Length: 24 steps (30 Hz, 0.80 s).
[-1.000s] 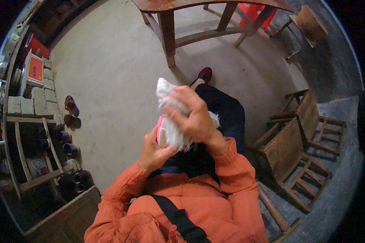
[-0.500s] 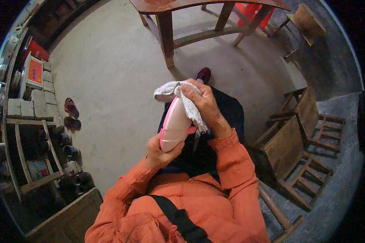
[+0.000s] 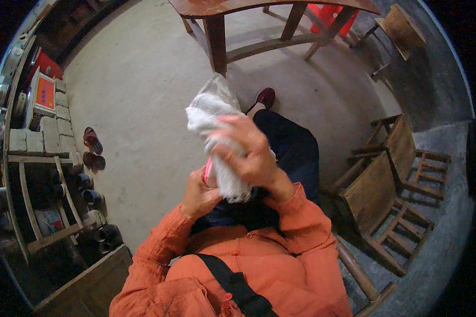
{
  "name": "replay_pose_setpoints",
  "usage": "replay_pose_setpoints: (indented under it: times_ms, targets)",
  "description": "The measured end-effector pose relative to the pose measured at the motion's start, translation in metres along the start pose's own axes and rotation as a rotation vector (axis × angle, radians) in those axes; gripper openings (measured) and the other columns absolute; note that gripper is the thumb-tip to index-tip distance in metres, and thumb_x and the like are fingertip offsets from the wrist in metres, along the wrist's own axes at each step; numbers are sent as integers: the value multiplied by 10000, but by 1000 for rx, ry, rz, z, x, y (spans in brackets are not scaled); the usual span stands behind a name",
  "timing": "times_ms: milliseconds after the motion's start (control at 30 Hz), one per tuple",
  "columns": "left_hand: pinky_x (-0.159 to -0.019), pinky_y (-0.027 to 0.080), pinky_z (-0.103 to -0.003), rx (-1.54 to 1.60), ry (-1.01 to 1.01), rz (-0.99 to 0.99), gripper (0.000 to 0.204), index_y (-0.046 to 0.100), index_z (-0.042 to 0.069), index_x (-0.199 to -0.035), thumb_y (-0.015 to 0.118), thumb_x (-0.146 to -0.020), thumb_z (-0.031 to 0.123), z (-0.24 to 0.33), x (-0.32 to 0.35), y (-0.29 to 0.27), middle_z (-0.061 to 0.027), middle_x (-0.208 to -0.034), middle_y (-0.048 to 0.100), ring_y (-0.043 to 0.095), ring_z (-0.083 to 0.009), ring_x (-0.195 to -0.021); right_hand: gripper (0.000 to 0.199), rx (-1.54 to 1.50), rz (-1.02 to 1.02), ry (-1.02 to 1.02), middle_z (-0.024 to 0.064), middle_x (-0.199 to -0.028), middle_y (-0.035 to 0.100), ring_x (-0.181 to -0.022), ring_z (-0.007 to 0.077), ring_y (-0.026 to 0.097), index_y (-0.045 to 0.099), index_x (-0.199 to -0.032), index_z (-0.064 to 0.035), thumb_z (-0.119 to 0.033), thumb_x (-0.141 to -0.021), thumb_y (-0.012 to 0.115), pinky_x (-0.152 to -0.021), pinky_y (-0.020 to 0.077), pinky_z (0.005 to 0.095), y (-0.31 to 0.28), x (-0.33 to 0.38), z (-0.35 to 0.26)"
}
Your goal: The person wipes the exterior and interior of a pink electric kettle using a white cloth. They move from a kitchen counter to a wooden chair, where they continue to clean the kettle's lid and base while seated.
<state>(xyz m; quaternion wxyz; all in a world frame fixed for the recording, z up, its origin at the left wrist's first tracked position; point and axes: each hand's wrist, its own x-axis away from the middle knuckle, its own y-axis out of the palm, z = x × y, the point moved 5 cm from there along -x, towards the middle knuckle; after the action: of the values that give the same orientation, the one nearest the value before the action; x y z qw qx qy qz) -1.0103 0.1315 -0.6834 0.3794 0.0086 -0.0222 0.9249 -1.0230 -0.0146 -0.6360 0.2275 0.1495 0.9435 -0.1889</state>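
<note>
My left hand [image 3: 197, 194] is closed around the lower end of a cream shoe [image 3: 210, 178] with a pink edge, held over my lap. Most of the shoe lies hidden under a whitish cloth [image 3: 206, 112], so only a small strip shows beside my left fingers. My right hand [image 3: 250, 152], smeared by motion, presses the cloth onto the shoe with its fingers bent into the fabric. One end of the cloth sticks out beyond my fingers, and another hangs down close to my left hand.
A wooden table [image 3: 217, 45] stands ahead. Wooden chairs [image 3: 369, 193] are at my right, another chair [image 3: 399, 31] far right. To the left are a wooden rack [image 3: 42, 201] with footwear, stacked bricks [image 3: 50, 134] and a pair of dark shoes [image 3: 92, 148] on the floor.
My right hand has drawn the cloth down and left over the shoe, covering most of it. The cloth is spread wider. My left hand keeps its hold, shifted slightly left.
</note>
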Motion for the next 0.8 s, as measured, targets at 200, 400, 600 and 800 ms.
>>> replay_pose_setpoints:
  times_ms: [200,400,600,800]
  targets:
    - [-596,466,-247,-29,-23,52,205,633,-12,-983,670,-815,98,6,3,9,-18,-782,636,541,-74,-689,297,-950,42,725,56,-892,644,-779,127,596,627,-1034,-22,-284,-943,523,-715,479,260,2,14,91]
    - [-728,490,-269,130,27,57,298,611,-17,-1031,702,-775,105,3,2,4,-31,-917,655,584,-93,-812,249,200,-10,-30,192,-1176,554,-1103,341,536,670,-1035,-88,-235,-835,640,-947,420,425,-4,-3,-18]
    - [-766,487,-281,88,-10,61,320,606,-9,-1030,717,-754,106,5,6,5,-46,-931,658,591,-96,-847,236,73,-2,-2,142,-1087,607,-1064,295,559,670,-979,-66,-260,-852,623,-930,423,377,4,1,-7]
    - [-775,478,-262,-53,-116,11,396,570,-39,-1107,687,-768,127,8,12,0,-80,-947,650,593,-114,-868,288,-679,-10,649,-16,-845,610,-759,69,532,646,-992,-26,-291,-931,552,-680,443,223,0,13,87]
